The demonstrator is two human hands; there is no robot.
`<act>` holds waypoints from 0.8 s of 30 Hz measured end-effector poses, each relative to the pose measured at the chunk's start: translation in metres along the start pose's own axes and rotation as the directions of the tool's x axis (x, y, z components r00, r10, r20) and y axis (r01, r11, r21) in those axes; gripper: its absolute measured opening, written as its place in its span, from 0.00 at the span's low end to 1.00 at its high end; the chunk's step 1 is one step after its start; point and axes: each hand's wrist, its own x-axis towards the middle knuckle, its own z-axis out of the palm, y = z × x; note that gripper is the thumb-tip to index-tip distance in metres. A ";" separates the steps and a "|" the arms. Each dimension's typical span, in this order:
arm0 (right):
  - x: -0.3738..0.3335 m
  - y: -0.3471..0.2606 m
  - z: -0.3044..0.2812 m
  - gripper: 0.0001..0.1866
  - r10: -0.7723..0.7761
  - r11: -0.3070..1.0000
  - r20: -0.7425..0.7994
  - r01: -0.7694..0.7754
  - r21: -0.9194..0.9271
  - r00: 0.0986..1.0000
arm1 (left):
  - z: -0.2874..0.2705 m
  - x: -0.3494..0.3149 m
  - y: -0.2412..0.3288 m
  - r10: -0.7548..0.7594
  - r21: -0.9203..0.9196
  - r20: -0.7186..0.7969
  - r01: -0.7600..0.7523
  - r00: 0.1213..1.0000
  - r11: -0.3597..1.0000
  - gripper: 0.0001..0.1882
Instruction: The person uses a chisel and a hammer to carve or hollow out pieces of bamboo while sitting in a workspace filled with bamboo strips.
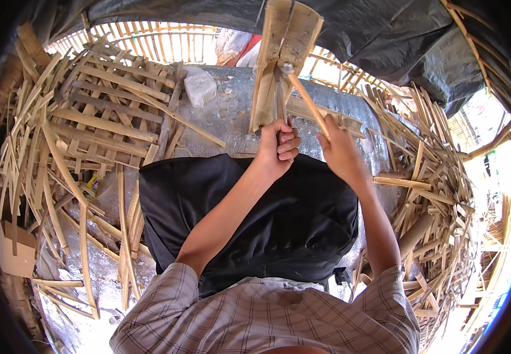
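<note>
My left hand (279, 148) is closed around the dark handle of a long, narrow metal blade (278, 101), perhaps a chisel; its exact kind is hard to tell. The blade points away from me, its far end against a wide, curved piece of split bamboo (292, 26) with a dark lengthwise slit. In my right hand (344, 154) is a hammer (308, 99) with a light wooden handle. The hammer's metal head is at the blade's far end; whether they touch cannot be made out. Black cloth (249, 218) covers my lap.
Bamboo strips (105, 133) lie crisscrossed at the left, and a heap of bamboo pieces (426, 230) fills the right. A pale block (200, 86) rests beyond my left hand. A shorter bamboo piece (326, 115) lies behind the hammer. Dark sheeting (385, 47) hangs at the back.
</note>
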 end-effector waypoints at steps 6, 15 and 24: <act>0.004 -0.001 -0.041 0.12 0.123 0.976 0.069 -0.133 0.174 0.990 | -0.002 0.000 -0.008 -0.054 0.016 0.004 0.054 0.999 0.998 0.04; 0.002 -0.032 -0.049 0.12 0.299 0.938 -0.239 -0.237 0.254 0.924 | -0.002 0.002 -0.012 -0.069 0.108 -0.012 0.070 0.998 0.992 0.05; -0.035 -0.020 -0.058 0.10 0.280 0.947 -0.044 -0.269 0.175 0.959 | -0.003 0.004 -0.020 -0.079 0.138 -0.020 0.081 0.997 0.987 0.05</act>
